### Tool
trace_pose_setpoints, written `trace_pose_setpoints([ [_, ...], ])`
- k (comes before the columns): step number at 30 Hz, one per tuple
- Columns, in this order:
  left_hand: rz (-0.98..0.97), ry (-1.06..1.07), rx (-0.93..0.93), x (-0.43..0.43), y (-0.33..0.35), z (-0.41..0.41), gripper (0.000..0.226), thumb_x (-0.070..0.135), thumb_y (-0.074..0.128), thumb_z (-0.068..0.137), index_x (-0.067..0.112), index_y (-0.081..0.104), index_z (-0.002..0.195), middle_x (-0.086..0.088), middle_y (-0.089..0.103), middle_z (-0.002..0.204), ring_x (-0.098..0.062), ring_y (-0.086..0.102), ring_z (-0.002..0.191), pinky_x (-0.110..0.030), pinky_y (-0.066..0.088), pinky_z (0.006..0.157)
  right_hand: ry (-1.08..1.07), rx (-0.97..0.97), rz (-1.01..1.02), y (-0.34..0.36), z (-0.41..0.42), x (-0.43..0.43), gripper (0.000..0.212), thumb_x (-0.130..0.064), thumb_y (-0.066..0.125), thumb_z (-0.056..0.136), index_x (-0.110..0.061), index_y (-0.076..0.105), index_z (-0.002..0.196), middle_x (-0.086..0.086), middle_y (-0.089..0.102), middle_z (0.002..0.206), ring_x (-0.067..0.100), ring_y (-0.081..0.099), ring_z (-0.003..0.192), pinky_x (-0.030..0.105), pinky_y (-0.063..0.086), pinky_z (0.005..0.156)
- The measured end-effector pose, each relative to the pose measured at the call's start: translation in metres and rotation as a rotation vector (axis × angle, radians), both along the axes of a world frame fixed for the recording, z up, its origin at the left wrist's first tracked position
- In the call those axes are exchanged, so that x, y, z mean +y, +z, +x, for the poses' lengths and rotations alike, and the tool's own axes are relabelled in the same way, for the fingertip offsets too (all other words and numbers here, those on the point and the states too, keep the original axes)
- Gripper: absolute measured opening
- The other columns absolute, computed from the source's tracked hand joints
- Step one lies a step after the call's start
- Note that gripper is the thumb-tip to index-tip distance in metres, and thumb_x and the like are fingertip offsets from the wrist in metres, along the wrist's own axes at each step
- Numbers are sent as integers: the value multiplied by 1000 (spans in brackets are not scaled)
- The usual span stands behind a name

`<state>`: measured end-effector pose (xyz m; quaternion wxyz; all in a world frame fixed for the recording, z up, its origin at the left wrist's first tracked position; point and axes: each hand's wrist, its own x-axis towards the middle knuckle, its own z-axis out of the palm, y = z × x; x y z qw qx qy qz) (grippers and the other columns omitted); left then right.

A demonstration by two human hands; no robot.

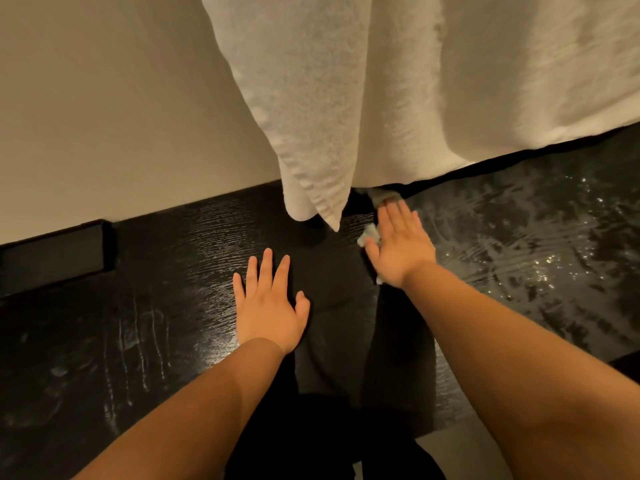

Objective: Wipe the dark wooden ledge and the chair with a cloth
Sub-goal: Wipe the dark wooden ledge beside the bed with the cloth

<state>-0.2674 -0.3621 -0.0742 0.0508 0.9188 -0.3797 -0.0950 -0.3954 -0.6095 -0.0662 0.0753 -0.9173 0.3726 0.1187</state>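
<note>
Under right hand [401,247], cloth [370,234] (mostly hidden), on ledge [173,289]

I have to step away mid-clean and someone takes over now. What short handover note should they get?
Left hand: open, flat on the ledge, holding nothing.
Right hand: open, pressing the cloth flat on the ledge, below the white curtain.
Done: ledge right of the hands shines wet, seemingly wiped.
To do: the part beside the left hand shows streaks; chair not in view.
</note>
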Motion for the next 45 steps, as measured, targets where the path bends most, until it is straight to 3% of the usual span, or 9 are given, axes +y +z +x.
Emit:
trace_pose_setpoints([
  [9, -3, -6, -5, 0, 0, 1, 75, 56, 36, 95, 28, 29, 164, -5, 13, 175, -32, 6, 161, -59, 8, 129, 40, -26, 32, 4, -52, 52, 82, -58, 19, 100, -9, 4, 165, 9, -2, 173, 26, -9, 160, 44, -3, 129],
  [12, -3, -3, -8, 1, 1, 0, 75, 56, 36, 94, 28, 30, 164, -5, 14, 175, -32, 6, 161, -59, 8, 129, 80, -6, 14, 3, -46, 33, 86, -61, 19, 98, -9, 5, 165, 10, -1, 173, 26, -8, 160, 45, -1, 130],
  [17, -2, 6, -5, -1, -1, 0, 75, 55, 38, 94, 29, 29, 164, -4, 13, 175, -31, 5, 162, -58, 6, 129, -73, 25, -17, -3, -13, -19, 84, -59, 14, 99, -7, 4, 165, 12, 1, 173, 27, -6, 160, 46, 0, 129],
  [25, 4, 5, 3, -1, 0, -1, 75, 56, 36, 95, 30, 27, 165, -4, 11, 176, -30, 3, 162, -58, 4, 129, -25, -6, -13, -1, -81, 67, 84, -59, 16, 100, -7, 5, 165, 10, 0, 173, 25, -9, 160, 43, -2, 130],
  [28, 8, 4, -3, 0, 1, -2, 75, 57, 34, 95, 30, 26, 165, -3, 10, 176, -29, 3, 162, -57, 4, 129, 11, -18, -28, -3, -74, 46, 86, -61, 18, 99, -7, 6, 165, 11, 3, 173, 27, -5, 160, 45, 2, 130],
  [33, 0, 12, -7, 0, 0, -2, 74, 56, 37, 95, 30, 29, 164, -3, 12, 176, -29, 5, 162, -56, 4, 130, -121, -4, -21, -7, -49, 6, 83, -58, 11, 101, -5, 1, 164, 14, -1, 173, 28, -6, 160, 48, 3, 129],
  [40, -24, 5, -5, 1, 0, -2, 72, 55, 38, 97, 30, 29, 164, -3, 13, 175, -29, 6, 161, -56, 4, 130, -7, -43, -51, -5, -118, 86, 80, -56, 25, 103, -7, 11, 164, 12, 6, 173, 26, -3, 160, 47, 6, 130],
  [45, -38, 8, -5, 2, 1, -3, 70, 53, 42, 99, 29, 29, 164, -3, 14, 175, -29, 6, 162, -55, 4, 130, -45, -63, -56, -11, -98, 41, 84, -60, 19, 99, -6, 16, 164, 13, 11, 172, 28, 2, 160, 48, 9, 129],
])
